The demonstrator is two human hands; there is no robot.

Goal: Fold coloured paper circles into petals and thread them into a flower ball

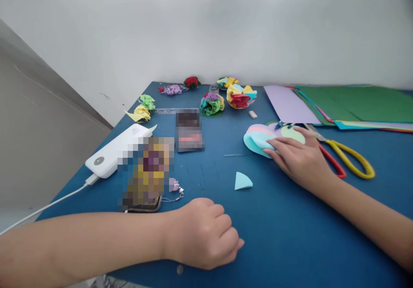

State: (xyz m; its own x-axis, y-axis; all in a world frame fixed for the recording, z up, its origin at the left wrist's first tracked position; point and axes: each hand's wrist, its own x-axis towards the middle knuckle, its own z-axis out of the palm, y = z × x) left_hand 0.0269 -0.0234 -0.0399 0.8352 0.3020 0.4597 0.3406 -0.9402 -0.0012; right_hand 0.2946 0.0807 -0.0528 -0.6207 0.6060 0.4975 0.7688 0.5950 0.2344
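Observation:
My left hand [208,236] rests on the near part of the blue table, curled into a fist with the knuckles up; nothing shows in it. To the right, my right hand [300,154] pinches a light blue paper circle [260,139] between thumb and fingers. That circle lies over a small stack of pastel round papers, with a pink one [256,129] and a pale green one [295,134] showing. Between the hands lies a light blue folded paper wedge [242,182]. Scissors [351,159] with yellow and red handles lie just beyond my right hand.
Ruffled paper flowers [212,104] stand toward the back. Coloured sheets [355,103] are piled at the back right, and an eraser [252,114] lies nearby. A white power bank [118,150] with a cable, a blurred phone [146,204] and a dark rectangular object [189,144] occupy the left.

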